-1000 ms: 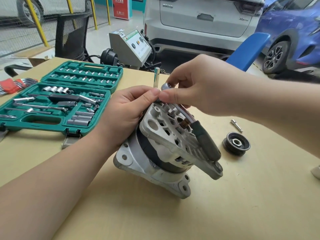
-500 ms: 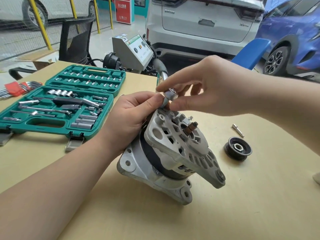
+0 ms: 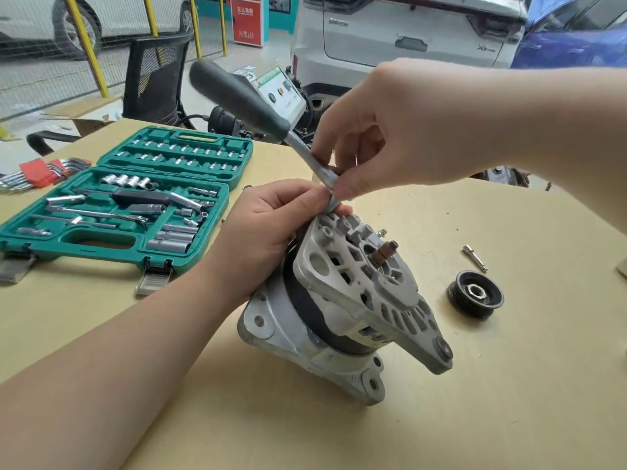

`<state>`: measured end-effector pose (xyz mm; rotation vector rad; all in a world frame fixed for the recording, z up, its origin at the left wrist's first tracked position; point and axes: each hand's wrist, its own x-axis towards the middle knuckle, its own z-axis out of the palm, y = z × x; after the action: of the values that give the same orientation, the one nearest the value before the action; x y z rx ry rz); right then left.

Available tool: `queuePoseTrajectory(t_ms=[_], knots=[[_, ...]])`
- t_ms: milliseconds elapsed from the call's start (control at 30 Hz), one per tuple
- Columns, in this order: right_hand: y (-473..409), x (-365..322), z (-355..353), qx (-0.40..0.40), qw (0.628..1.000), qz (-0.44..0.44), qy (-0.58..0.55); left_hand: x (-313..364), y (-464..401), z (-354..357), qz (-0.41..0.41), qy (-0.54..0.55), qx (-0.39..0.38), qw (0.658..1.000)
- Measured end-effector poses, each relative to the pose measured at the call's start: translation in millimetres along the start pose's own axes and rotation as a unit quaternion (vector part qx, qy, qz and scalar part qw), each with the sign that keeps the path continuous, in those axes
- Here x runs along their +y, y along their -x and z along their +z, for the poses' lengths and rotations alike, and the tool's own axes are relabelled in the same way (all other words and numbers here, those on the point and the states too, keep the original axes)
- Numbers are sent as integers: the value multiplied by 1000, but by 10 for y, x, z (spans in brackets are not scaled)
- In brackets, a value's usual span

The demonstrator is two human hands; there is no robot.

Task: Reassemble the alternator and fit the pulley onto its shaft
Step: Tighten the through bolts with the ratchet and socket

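Currently the ratchet (image 3: 271, 123) head is pinched by right hand (image 3: 400, 130) fingers at the tilted alternator (image 3: 339, 300) top edge, gripped by left hand (image 3: 271, 225); pulley (image 3: 476, 294) lies rightward, nearer the right hand

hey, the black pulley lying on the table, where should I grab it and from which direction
Grip the pulley by its grooved outer rim, coming straight down from above. It lies flat on the table with its hub nut facing up and open space all round, so fingers can probably span the rim from opposite sides.
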<state>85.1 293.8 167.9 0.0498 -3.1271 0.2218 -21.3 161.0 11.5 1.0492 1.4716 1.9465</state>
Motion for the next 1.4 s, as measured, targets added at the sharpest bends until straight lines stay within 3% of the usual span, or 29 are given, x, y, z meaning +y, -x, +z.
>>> queuePoseTrajectory(t_ms=[200, 300, 433, 533, 600, 733, 800, 867, 1133, 1333, 1400], knots=[[51, 16, 59, 25, 991, -88, 103, -3, -7, 43, 15, 5, 16, 1000], [23, 36, 128, 50, 988, -69, 129, -6, -6, 4, 21, -13, 13, 1000], [-7, 28, 131, 30, 997, 60, -25, -26, 36, 1, 22, -24, 18, 999], [-42, 91, 196, 49, 974, 154, -158, -32, 38, -1, 20, 2, 16, 1000], [-21, 110, 200, 43, 963, 171, -205, -26, 30, 6, 15, 14, 13, 1000], [90, 82, 115, 23, 999, 24, -14, -41, 11, 6, 17, -13, 23, 999], [135, 31, 118, 34, 994, -55, 86, -49, 4, -2, 17, -32, 26, 999], [154, -1, 142, 44, 989, -75, 119, -49, 6, -9, 29, -28, 22, 999], [44, -77, 135, 40, 993, 108, -16, -14, 39, 14, 2, -9, 26, 1000], [-55, 2, 202, 58, 942, 247, -220, -16, 54, 35, 12, 9, 21, 1000], [-30, 37, 198, 51, 941, 229, -244, -17, 54, 33, 10, 13, 23, 1000]])
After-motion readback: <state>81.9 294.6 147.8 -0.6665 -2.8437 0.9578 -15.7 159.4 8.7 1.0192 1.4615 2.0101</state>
